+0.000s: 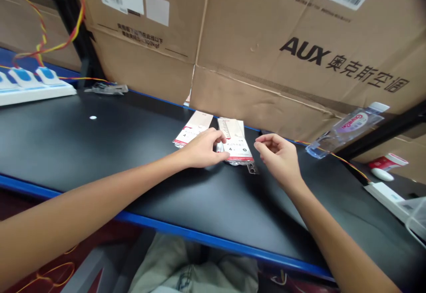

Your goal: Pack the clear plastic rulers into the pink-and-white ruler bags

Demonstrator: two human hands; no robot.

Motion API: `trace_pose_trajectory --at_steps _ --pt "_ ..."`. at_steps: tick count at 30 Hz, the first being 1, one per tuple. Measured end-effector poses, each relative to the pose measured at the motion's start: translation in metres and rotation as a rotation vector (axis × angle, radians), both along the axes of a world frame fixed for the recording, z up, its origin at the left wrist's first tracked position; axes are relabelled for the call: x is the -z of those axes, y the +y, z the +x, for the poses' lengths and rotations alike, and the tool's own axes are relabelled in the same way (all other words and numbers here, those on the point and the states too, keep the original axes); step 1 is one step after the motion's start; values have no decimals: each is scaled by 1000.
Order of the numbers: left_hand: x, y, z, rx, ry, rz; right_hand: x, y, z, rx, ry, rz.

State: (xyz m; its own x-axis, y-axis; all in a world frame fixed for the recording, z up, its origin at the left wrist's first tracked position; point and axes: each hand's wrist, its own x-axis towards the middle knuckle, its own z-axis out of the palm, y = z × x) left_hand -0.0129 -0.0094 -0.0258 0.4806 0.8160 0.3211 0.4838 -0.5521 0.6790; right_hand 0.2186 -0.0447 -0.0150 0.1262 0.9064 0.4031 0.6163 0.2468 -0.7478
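The left hand (203, 149) curls its fingers together over the left packet (193, 132), with fingertips at the edge of the right packet (238, 141); whether it pinches either cannot be told. The right hand (278, 158), fingers loosely spread, hovers empty just beside them at 3 o'clock. Both red-edged packets lie on the black tabletop (100, 160), long axes pointing to 1 and 11 o'clock respectively.

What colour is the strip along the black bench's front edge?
The strip is blue, seen best in the head view.
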Motion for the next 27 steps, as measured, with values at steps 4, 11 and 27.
trace_pose_trajectory --at_steps 4,11,27 --pt "1 -6 -1 104 97 91 1 5 9 -78 -240 -94" --pt "4 -1 -4 94 192 126 6 8 12 -209 -411 -219" --pt "0 2 -6 100 194 95 6 5 8 -168 -467 -211"
